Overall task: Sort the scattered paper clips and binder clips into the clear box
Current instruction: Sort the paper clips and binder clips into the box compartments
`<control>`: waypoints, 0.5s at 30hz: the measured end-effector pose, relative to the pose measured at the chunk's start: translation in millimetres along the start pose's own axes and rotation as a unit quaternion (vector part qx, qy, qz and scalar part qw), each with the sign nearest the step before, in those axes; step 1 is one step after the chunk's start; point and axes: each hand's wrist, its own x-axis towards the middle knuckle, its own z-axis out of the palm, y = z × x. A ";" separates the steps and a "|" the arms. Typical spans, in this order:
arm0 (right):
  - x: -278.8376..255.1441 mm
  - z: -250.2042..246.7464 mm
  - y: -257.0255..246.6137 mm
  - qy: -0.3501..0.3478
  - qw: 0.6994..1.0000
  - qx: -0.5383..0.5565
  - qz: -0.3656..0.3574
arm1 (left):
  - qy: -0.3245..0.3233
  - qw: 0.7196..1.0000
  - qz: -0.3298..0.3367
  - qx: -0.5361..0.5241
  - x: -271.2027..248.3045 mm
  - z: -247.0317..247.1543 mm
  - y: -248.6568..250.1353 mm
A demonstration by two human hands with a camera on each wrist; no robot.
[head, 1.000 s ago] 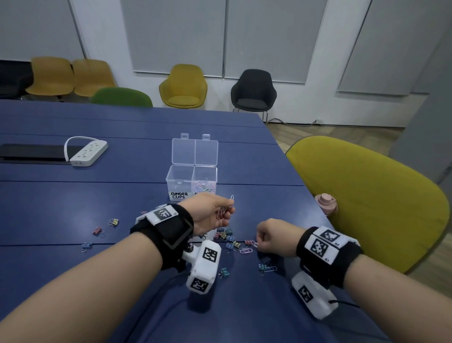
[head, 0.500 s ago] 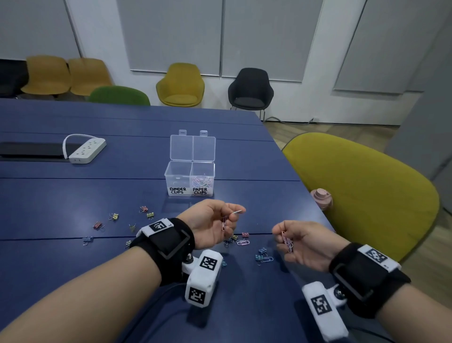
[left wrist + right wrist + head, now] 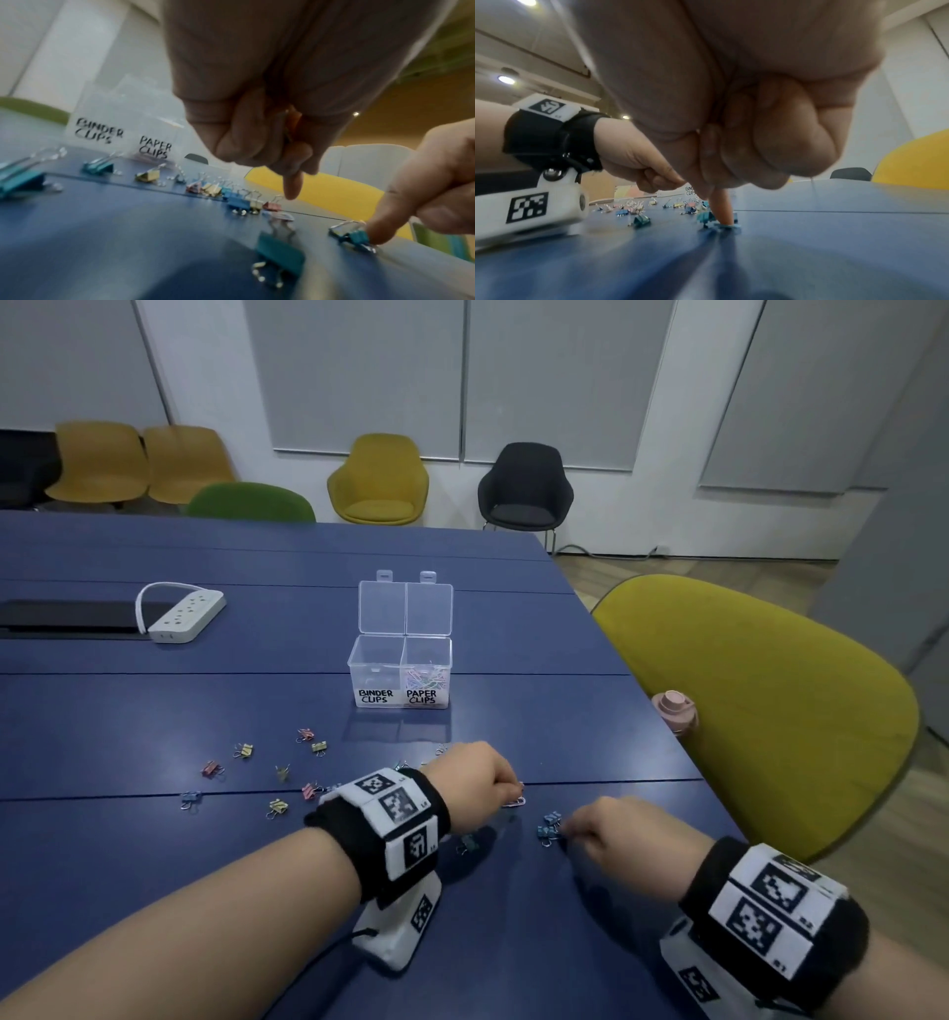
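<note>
Binder clips (image 3: 280, 770), small glossy metal wedges, lie scattered; left hand (image 3: 475, 785) curled round paper clips (image 3: 291, 123), right hand (image 3: 613, 834) fisted, forefinger pressing blue clip (image 3: 356, 237).

Left hand (image 3: 270, 125) curled with one finger pointing down over a row of binder clips (image 3: 239, 201), right hand (image 3: 434, 188) fingertip touching a teal binder clip (image 3: 356, 236), labelled clear box (image 3: 120, 130) behind
</note>
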 end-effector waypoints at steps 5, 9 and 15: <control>0.2 3.2 -3.4 -0.034 0.997 -0.071 0.020 | -0.033 0.988 0.017 0.148 -3.7 4.6 5.5; -9.2 -3.9 -18.4 -0.070 0.988 -0.136 0.032 | -0.096 0.978 -0.001 0.187 -8.3 -1.8 0.8; -14.5 -1.8 -40.9 -0.093 0.985 -0.147 -0.008 | -0.134 0.962 0.013 0.238 -31.1 -20.0 -9.2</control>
